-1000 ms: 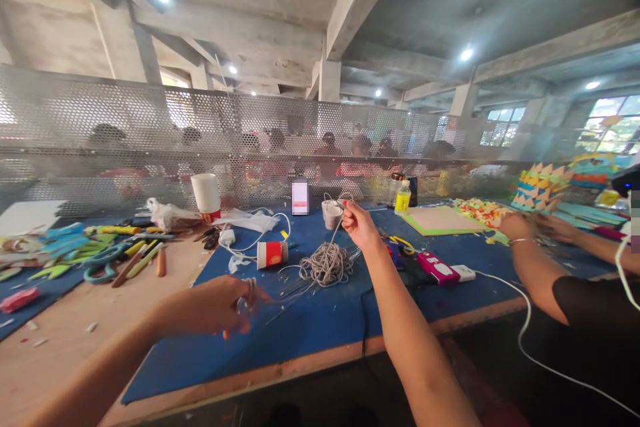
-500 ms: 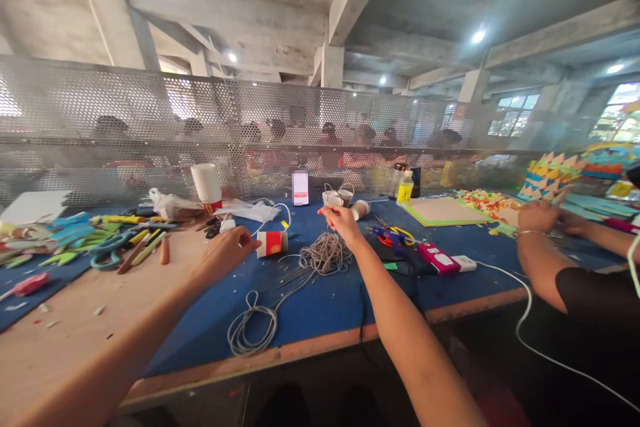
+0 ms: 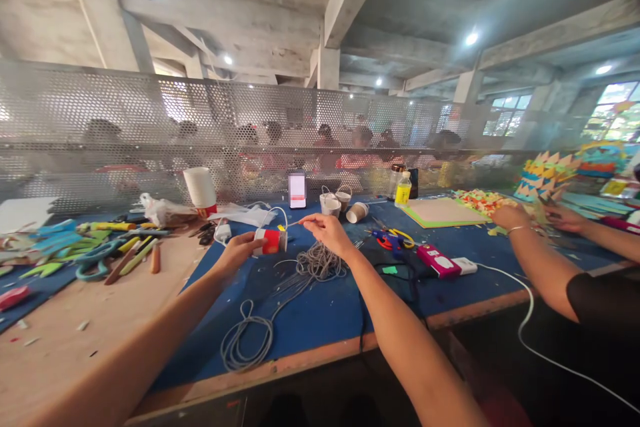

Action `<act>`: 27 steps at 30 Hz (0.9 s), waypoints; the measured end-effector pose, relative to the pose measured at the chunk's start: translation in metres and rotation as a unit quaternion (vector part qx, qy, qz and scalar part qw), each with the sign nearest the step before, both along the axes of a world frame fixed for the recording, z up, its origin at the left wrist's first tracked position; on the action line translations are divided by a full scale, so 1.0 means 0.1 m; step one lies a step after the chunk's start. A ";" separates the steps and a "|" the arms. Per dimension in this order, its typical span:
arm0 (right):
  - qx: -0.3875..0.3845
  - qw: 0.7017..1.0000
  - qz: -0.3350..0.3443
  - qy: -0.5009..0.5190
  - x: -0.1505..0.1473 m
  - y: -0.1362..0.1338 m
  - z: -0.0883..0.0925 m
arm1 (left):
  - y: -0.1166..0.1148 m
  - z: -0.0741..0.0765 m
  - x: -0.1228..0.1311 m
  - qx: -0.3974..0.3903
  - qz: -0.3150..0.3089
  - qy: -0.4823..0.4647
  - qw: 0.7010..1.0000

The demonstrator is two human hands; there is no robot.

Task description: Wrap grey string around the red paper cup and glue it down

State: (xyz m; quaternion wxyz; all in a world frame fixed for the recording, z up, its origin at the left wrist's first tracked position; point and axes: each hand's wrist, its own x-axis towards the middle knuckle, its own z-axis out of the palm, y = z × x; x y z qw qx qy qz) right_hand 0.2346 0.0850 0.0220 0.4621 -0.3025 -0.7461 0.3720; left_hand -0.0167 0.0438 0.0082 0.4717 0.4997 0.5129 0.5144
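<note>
Head view: our left hand (image 3: 239, 252) is curled round the cup (image 3: 271, 241), which lies on its side. Just beside the cup's right end, our right hand (image 3: 326, 233) pinches a thin strand (image 3: 293, 223) between its fingertips (image 3: 306, 221). A cord heap (image 3: 320, 263) sits under that wrist. Toward us the mat (image 3: 320, 313) is bare, save a coil (image 3: 247, 341) near the table edge (image 3: 310, 361). Beyond the hands stands the screen (image 3: 150, 133); a co-worker's arm (image 3: 535, 260) is well right.

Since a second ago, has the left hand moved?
Yes. The left hand went forward from the near table edge to the red cup, toward the standing phone.
</note>
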 end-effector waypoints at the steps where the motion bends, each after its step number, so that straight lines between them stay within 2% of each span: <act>1: 0.015 1.000 -0.001 -0.015 -0.01 -0.02 0.01 | -0.01 0.00 0.02 0.001 -0.006 -0.023 1.000; 5: 0.095 0.994 -0.024 -0.052 -0.03 -0.13 0.07 | -0.06 -0.01 0.06 0.018 -0.017 -0.071 0.997; 9: 0.133 0.988 -0.047 -0.066 -0.07 -0.22 0.12 | -0.10 -0.02 0.08 0.018 -0.028 -0.091 0.995; 13: 0.119 0.991 -0.049 -0.043 -0.09 -0.25 0.15 | -0.12 -0.04 0.08 0.038 -0.051 -0.096 0.993; 18: 0.100 0.995 -0.017 -0.014 -0.11 -0.24 0.13 | -0.17 -0.04 0.11 0.042 -0.070 -0.102 0.992; 27: 0.101 0.994 0.009 -0.043 -0.15 -0.23 0.08 | -0.19 -0.07 0.13 0.067 -0.085 -0.062 0.992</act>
